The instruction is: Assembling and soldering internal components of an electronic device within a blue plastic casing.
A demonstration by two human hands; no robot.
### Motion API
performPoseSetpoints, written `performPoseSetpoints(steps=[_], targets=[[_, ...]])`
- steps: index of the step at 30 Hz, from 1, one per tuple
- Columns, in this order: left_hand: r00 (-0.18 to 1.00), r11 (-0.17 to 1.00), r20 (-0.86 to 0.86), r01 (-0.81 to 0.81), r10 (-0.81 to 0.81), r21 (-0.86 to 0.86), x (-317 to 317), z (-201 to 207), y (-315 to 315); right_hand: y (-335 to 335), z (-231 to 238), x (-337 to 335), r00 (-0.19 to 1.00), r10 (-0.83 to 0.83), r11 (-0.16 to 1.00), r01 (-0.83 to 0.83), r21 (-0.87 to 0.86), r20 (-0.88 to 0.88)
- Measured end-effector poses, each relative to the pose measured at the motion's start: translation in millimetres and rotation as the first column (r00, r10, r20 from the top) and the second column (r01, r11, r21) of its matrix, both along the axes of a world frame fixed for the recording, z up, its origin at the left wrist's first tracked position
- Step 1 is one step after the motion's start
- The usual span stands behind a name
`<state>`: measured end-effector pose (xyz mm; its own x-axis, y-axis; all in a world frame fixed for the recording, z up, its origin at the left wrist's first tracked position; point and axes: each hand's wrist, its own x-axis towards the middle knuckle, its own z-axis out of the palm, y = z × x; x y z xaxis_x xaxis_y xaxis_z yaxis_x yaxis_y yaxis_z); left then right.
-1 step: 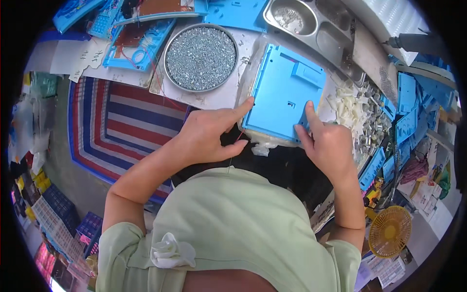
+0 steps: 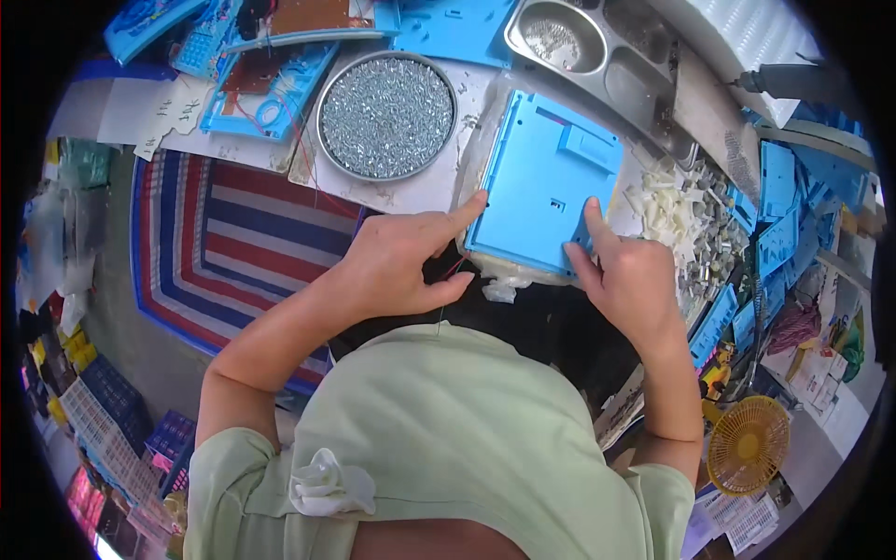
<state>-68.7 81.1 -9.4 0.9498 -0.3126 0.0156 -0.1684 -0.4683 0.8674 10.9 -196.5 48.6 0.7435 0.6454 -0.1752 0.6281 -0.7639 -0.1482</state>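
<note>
a striped red-and-blue sheet (image 2: 266, 229) at left, a round yellow basket (image 2: 748, 446) lower right

Your left hand (image 2: 406, 259) hides most of its own curled fingers, and your right hand (image 2: 633, 285) covers part of the near right edge of the blue plastic panel (image 2: 527, 182), whose underside you cannot see. The metal pieces (image 2: 387, 114) heaped before you are too small to tell apart. The upper edge cuts off your steel compartment tray (image 2: 637, 79); far left, plastic bags (image 2: 49, 224) blur.
</note>
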Motion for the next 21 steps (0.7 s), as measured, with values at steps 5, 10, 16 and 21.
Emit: performPoseSetpoints(steps=[5,10,16,21], targets=[[0.965,0.994,0.241,-0.107,0.1,0.016,23.9,-3.9,33.8,3.6,29.9,28.9,0.993,0.09,0.996,-0.092,-0.016,-0.069],[0.871,0.746,0.451,-0.43,0.194,0.508,48.9,-1.7,63.5,70.8,44.3,73.3,0.925,0.331,0.933,-0.351,0.083,0.188],[0.863,0.771,0.458,-0.435,0.211,0.465,53.7,-11.5,62.3,177.1,-42.9,91.6,0.796,0.537,0.808,-0.58,0.101,0.278],[0.824,0.753,0.525,-0.481,0.213,0.449,55.9,-17.3,62.5,189.5,-48.4,98.1,0.81,0.512,0.82,-0.56,0.12,0.285]])
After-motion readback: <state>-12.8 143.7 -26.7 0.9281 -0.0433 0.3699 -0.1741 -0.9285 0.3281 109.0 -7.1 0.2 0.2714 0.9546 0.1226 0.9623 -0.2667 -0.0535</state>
